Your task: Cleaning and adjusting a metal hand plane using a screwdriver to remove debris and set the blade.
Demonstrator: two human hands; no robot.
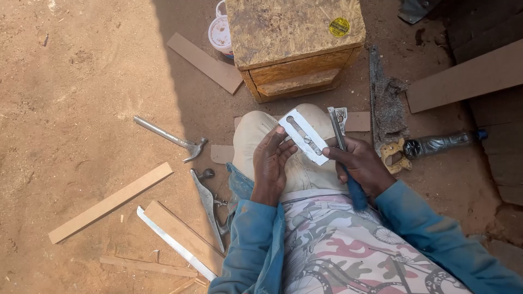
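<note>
1. Two hands meet over my lap: the left hand pinches the lower end of a flat metal plate with a long slot down its middle, fingers closed on its edge.
2. The right hand is clamped round the blue grip of a screwdriver, its shaft rising past the plate's right edge.
3. I judge the step in hand to be working on the plate's slot screw; the next move calls for the driver tip seated squarely while the left hand holds the plate steady.
4. The plate sits above my knee, just below the chipboard box. Its long axis runs diagonally, upper end pointing up-left, lower end toward the right hand.
5. On the dirt floor to my left lie a hammer and wood strips.
</note>
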